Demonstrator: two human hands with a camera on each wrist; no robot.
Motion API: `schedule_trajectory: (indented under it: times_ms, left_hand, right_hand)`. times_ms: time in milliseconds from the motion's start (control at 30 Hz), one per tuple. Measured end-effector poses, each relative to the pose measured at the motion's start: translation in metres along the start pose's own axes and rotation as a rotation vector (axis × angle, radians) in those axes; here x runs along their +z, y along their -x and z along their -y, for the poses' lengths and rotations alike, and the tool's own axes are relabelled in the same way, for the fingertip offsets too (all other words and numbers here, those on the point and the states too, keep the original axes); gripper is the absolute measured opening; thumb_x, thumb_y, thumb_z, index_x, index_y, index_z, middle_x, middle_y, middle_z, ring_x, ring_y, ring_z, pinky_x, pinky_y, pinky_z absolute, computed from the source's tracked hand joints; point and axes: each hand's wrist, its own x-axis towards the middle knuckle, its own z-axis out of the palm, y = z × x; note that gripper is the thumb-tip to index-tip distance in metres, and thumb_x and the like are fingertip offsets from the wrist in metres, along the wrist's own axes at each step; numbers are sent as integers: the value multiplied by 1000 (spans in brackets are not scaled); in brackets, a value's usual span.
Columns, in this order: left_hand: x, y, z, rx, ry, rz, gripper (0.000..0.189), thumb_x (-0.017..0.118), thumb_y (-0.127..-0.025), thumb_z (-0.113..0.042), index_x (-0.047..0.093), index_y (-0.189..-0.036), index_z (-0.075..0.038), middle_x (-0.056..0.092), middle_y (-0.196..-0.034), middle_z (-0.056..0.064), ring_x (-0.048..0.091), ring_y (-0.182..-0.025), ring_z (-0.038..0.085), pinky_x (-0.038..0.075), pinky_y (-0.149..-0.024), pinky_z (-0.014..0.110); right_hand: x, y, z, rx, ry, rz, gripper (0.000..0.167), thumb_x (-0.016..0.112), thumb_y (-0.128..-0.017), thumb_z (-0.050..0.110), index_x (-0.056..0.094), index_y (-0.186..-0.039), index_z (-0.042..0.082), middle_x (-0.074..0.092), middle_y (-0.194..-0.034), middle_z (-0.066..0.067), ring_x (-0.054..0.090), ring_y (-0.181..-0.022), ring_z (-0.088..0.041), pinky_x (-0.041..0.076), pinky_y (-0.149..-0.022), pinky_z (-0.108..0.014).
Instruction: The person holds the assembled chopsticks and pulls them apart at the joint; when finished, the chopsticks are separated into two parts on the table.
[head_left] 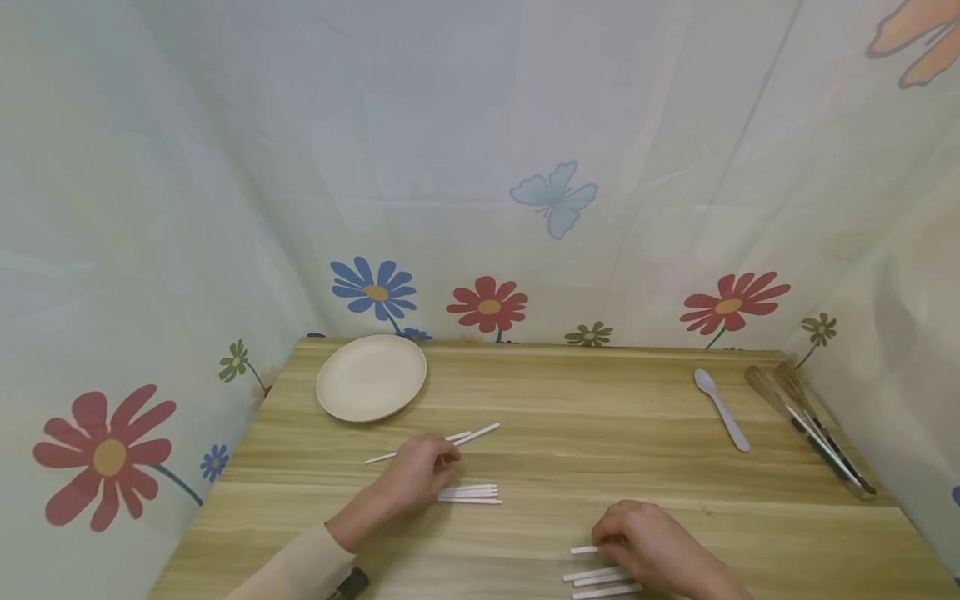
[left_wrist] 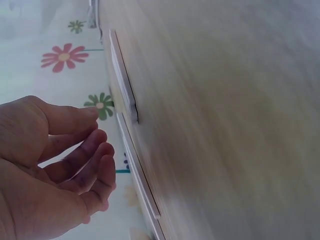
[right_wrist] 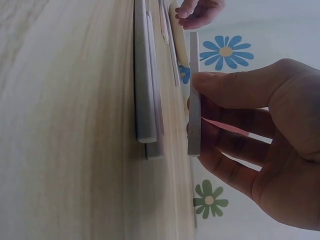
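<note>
Between the thumb and fingers of my right hand (head_left: 651, 546) is a short white stick (right_wrist: 194, 115), held just above the table. Several more white sticks (head_left: 596, 577) lie beside and below that hand. My left hand (head_left: 420, 477) is over the left-centre of the table, its fingers loosely bent. In the left wrist view, nothing shows between the thumb and fingers of the left hand (left_wrist: 65, 160). Two longer white sticks (head_left: 480, 433) lie crossed just beyond it, partly hidden by it. A small row of white sticks (head_left: 472, 492) lies at its near right side.
A round cream plate (head_left: 371, 377) sits at the table's back left. Toward the right lie a pale spoon (head_left: 722, 410) and a pair of brushes (head_left: 810, 429) near the edge. A flowered cloth (head_left: 450, 167) encloses the wooden table (head_left: 570, 400) at the back and sides.
</note>
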Motion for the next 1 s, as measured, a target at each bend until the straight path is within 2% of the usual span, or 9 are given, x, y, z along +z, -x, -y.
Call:
schedule_trajectory:
  times_ms: [200, 467, 633, 800, 867, 1000]
  left_hand:
    - [-5, 2, 5, -9, -12, -42, 16, 77, -74, -3, 73, -89, -6, 67, -83, 2, 61, -75, 17, 51, -68, 30]
    - [-8, 4, 15, -37, -75, -72, 16, 79, -73, -4, 73, -87, -7, 66, -79, 0, 60, -74, 16, 51, -69, 33]
    - [-9, 6, 20, -62, -79, -67, 15, 81, -73, -6, 73, -86, -8, 65, -77, -1, 58, -71, 13, 49, -67, 31]
    - [-9, 8, 22, -73, -81, -63, 14, 81, -74, -7, 73, -85, -9, 64, -77, -1, 57, -71, 13, 49, -66, 31]
    - [-9, 9, 23, -87, -81, -64, 13, 81, -75, -7, 72, -85, -8, 64, -77, -1, 57, -71, 14, 49, -67, 32]
    - [-10, 10, 24, -131, -79, -61, 13, 81, -75, -7, 72, -84, -8, 65, -77, 0, 57, -72, 14, 49, -68, 34]
  right_hand:
    - [0, -1, 0, 4, 34, -2, 12, 75, -83, 15, 73, -87, 26, 67, -86, 18, 57, -80, 5, 50, -65, -20]
    - [1, -3, 1, -3, 58, -4, 12, 76, -81, 14, 73, -85, 26, 67, -85, 17, 57, -79, 5, 51, -66, -22]
    - [1, -3, 2, 8, 54, 15, 12, 75, -82, 14, 73, -85, 26, 65, -85, 20, 56, -79, 5, 50, -66, -22]
    - [1, -3, 2, 6, 53, 33, 11, 75, -83, 16, 73, -86, 26, 66, -85, 18, 57, -79, 5, 50, -66, -22]
    - [0, -3, 2, 6, 48, 42, 6, 74, -85, 18, 73, -85, 25, 68, -85, 16, 57, -79, 5, 50, -66, -22]
    - [2, 0, 0, 0, 21, 41, 8, 74, -85, 16, 74, -85, 24, 67, -84, 17, 57, -79, 6, 50, -66, -21]
